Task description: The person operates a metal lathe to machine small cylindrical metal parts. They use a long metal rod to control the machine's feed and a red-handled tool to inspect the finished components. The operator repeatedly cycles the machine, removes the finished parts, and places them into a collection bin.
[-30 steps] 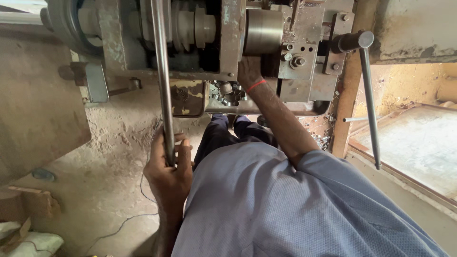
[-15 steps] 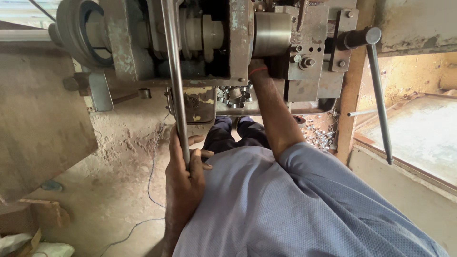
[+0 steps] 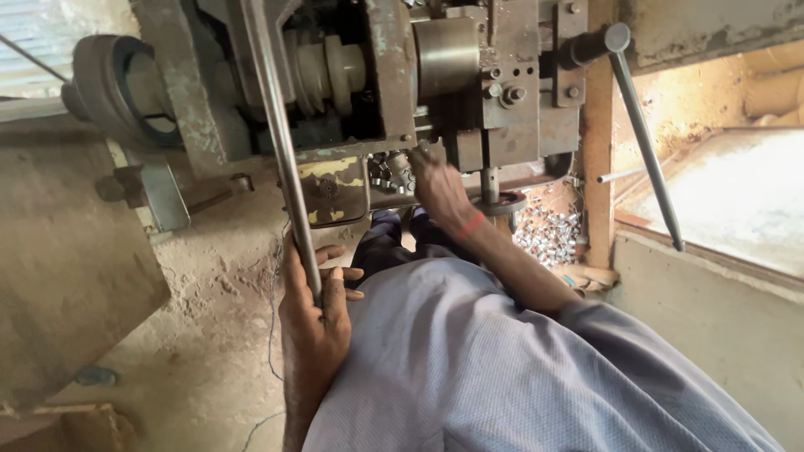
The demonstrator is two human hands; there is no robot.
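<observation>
The left hand (image 3: 314, 314) has free room to its left, over the dusty floor (image 3: 209, 335). Above it the machine body (image 3: 377, 92) closes the way. The right hand (image 3: 437, 186) sits in a narrow gap under the machine, between the yellow plate (image 3: 333, 192) and the vertical spindle (image 3: 490, 188). Further right, a wooden post (image 3: 598, 167) and a slanted lever (image 3: 645, 142) block passage.

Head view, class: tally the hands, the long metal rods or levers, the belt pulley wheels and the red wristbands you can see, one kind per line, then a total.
Hands: 2, left hand and right hand
Long metal rods: 2, held lever and right-side rod
Pulley wheel: 1
Red wristband: 1
Total: 6
</observation>
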